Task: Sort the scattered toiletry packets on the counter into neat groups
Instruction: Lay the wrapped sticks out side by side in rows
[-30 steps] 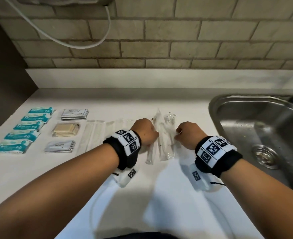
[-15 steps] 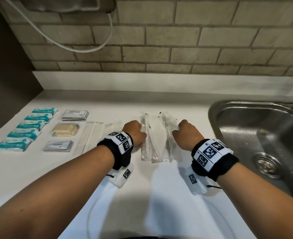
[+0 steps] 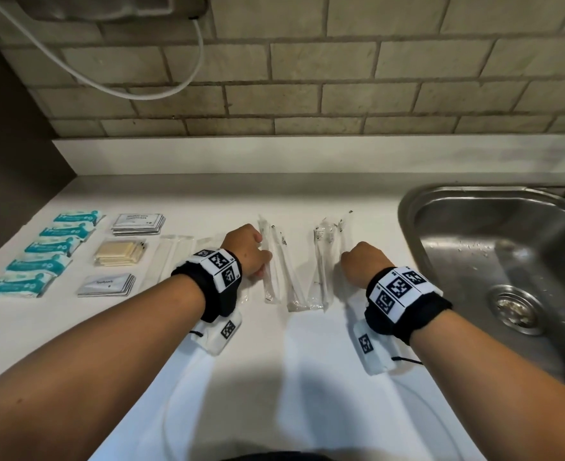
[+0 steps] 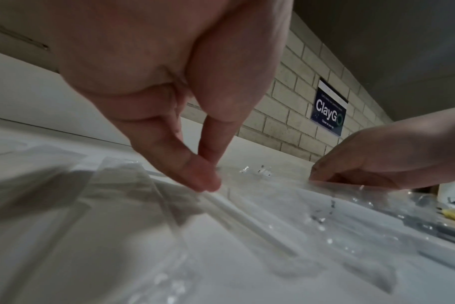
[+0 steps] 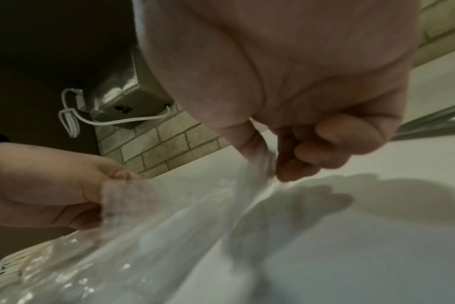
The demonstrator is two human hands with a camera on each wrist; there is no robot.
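The left hand (image 3: 248,251) pinches a clear toothbrush packet (image 3: 269,261) between thumb and finger. At its 3 o'clock, the right hand (image 3: 362,266) pinches another clear packet (image 3: 319,264). Both packets lie on the white counter (image 3: 291,361). Far out at 9 o'clock sit teal packets (image 3: 42,251) in a row, and three small stacks (image 3: 120,254). The sink (image 3: 507,261) is at 3 o'clock.

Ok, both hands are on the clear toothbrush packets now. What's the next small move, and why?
Probably slide the left hand's clear packets leftward beside the clear packets already lined up. The right hand pinches another bundle, and the two spread apart in a V, not yet a neat group.
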